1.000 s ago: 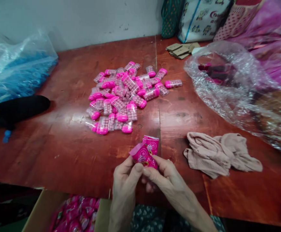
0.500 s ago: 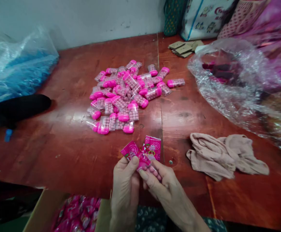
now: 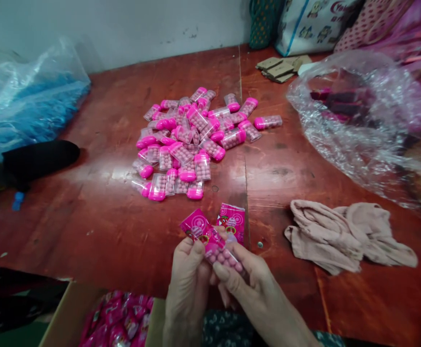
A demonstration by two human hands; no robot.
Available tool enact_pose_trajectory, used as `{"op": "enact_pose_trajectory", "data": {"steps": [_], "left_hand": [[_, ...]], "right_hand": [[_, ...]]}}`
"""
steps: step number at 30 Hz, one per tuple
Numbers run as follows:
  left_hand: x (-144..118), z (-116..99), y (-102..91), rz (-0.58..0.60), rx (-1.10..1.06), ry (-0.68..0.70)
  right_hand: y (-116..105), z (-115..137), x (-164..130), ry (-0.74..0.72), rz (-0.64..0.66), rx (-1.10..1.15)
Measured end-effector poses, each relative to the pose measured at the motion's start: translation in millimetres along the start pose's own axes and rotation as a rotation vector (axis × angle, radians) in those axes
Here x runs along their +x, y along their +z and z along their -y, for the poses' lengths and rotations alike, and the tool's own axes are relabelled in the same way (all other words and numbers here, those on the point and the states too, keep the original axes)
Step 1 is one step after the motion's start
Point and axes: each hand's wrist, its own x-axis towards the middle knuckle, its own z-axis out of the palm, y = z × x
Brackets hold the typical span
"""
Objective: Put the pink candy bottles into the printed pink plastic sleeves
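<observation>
My left hand pinches a small pink printed wrapper between thumb and fingers. Between the thumb and fingers of my right hand is a clear candy container full of pink balls. The container's upper end meets the wrapper's lower end; how far one sits inside the other I cannot tell. Just beyond my fingers is a second pink wrapper, its lower part hidden by them. Farther back lies a loose pile of pink-capped candy containers.
A box of pink wrapped packs is below the table edge. To the right are a crumpled beige cloth and a clear plastic bag. A bag of blue pieces and a black object lie left.
The wrapper's printed face now shows more fully, and more of the container's pink balls are visible. My hands stay close together; the whole view has shifted slightly.
</observation>
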Motion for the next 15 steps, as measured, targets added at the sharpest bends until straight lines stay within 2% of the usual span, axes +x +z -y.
{"op": "enact_pose_trajectory", "data": {"steps": [4, 6, 10, 15], "left_hand": [[3, -2, -0.8, 0.028, 0.055, -0.013], [1, -1, -0.4, 0.053, 0.075, -0.055], [-6, 3, 0.6, 0.136, 0.135, -0.126], [-5, 6, -2.9, 0.154, 0.136, -0.075]], "right_hand": [[13, -13, -9, -0.083, -0.209, -0.186], [19, -18, -12, -0.140, -0.268, -0.253], [24, -20, -16, -0.162, -0.287, -0.299], [12, -12, -11, -0.039, -0.194, -0.200]]}}
